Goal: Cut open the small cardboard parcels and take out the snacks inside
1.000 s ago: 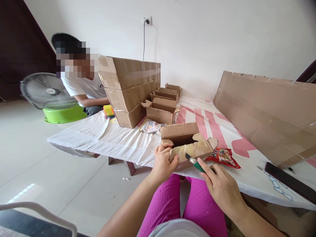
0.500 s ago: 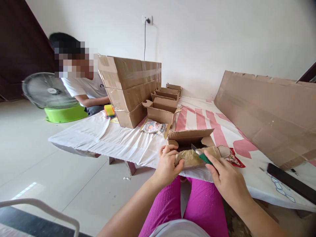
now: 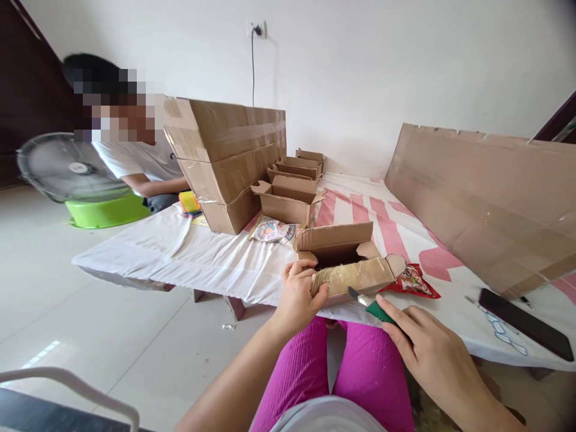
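An opened cardboard box (image 3: 355, 277) sits at the table's near edge, its back flap raised and its taped front flap folded outward. My left hand (image 3: 297, 297) is closed around the left end of that front flap, thumb on the near side. In my right hand (image 3: 427, 339) is a utility knife (image 3: 378, 311) with a green handle. Its blade points left, close to the front flap; I cannot tell whether it touches the cardboard. A red snack packet (image 3: 411, 282) lies just right of the box.
Stacked taped cartons (image 3: 225, 132) stand at the left, with several open boxes (image 3: 288, 201) beside them. A white packet (image 3: 272, 230) lies in front of these. A black phone (image 3: 524, 324) and large cardboard sheet (image 3: 481, 198) are at right. Another person (image 3: 139, 162) sits beyond the cartons, near a fan (image 3: 74, 168).
My right hand has drawn the knife from over the front flap down to its near side. The flap's right end now shows. The camera view has shifted slightly.
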Demonstrator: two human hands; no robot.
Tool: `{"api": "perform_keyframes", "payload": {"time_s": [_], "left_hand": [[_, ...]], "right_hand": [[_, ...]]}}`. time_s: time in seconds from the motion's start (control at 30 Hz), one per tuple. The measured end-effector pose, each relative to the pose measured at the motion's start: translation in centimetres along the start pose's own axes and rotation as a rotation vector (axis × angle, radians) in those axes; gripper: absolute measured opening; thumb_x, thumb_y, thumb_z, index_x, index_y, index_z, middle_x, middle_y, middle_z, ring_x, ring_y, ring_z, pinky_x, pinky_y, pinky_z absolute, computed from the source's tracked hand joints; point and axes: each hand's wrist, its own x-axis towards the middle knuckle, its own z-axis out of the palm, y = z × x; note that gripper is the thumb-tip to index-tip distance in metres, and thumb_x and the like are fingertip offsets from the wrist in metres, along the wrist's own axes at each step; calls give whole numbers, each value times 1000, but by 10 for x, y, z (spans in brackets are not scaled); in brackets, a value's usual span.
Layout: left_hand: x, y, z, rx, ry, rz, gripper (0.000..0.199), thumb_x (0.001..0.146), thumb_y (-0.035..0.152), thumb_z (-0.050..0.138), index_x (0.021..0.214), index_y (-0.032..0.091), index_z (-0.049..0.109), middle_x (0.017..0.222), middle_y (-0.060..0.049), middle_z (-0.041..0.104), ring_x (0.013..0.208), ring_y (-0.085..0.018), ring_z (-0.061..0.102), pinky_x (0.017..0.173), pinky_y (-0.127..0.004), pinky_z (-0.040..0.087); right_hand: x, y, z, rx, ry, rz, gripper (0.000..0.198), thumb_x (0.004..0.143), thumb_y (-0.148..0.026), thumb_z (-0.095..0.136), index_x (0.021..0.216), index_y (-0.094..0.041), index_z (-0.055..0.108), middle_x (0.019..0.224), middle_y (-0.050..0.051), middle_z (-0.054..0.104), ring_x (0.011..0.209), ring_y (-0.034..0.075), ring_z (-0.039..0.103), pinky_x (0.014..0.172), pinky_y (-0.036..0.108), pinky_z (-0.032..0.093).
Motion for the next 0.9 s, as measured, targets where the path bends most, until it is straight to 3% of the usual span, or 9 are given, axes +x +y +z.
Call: {"api": "perform_keyframes", "payload": {"time_s": [0.2,0.43,0.7,0.8,0.9], "left_hand": [[2,-1,1,6,-18,-12,28,80,20,54,57,22,39,74,-3,65,110,-28,56,100,-51,33],[7,-1,-2,14,-81,21,25,80,20,52,58,22,39,73,-4,62,106,-26,56,99,-48,34],[9,-4,-1,5,-95,7,27,80,21,50,57,22,38,66,-2,61,103,-26,57,99,-48,31],[8,-4,-1,0,-99,5,23,80,21,51,58,21,41,70,-3,63,103,-25,57,99,-49,32],[8,-4,0,-4,-82,-11,22,79,22,52,59,21,43,73,-4,63,102,-25,58,100,-50,31]], "right_hand": [[-1,-1,4,-27,18,9,41,100,-42,39,135,-28,55,75,2,60,66,15,59,58,29,43],[-2,-7,26,-27,84,28,43,99,-40,43,137,-24,53,76,3,58,69,16,57,64,30,43],[-3,-16,48,166,74,170,45,98,-39,44,140,-25,49,79,4,63,72,19,62,66,31,50],[-3,-18,57,408,46,260,44,99,-38,42,140,-25,48,99,7,70,89,19,67,78,31,55],[0,-17,61,639,-14,356,44,98,-41,41,137,-23,52,127,9,65,115,21,62,96,34,52]]}}
